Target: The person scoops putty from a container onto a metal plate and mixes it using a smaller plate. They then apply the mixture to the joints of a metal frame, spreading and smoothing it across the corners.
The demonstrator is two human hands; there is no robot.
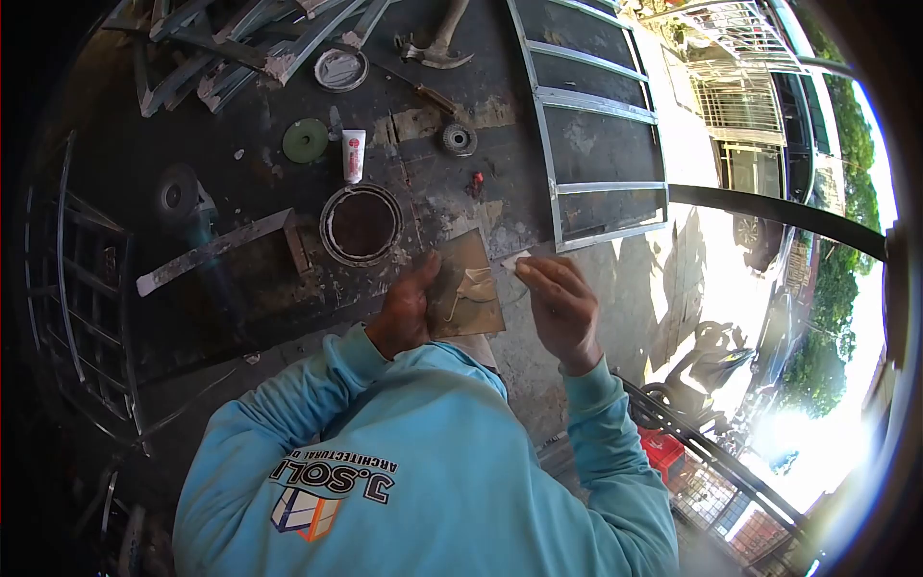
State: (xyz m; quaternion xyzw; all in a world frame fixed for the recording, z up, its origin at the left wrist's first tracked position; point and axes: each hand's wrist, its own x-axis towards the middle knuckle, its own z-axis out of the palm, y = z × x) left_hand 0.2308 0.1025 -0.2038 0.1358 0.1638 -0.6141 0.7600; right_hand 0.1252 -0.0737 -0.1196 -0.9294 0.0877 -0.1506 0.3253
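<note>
My left hand (405,306) grips the left edge of a flat brown board (447,306), which I hold in front of my chest. On the board lies a smear of tan paste (475,287). My right hand (561,304) is just right of the board, its fingers pinched on a small pale piece (519,260) that is mostly hidden by them. Beyond the board, on the dark table, stand an open round can (361,225) with dark contents and a white tube with red print (354,156).
On the table (433,178) are a green disc (305,140), a wire wheel (459,139), a hammer (438,48), a can lid (340,70), a screwdriver (435,97) and a metal channel (221,247). A metal frame (596,101) lies at the right, with more frames (240,43) at the back left.
</note>
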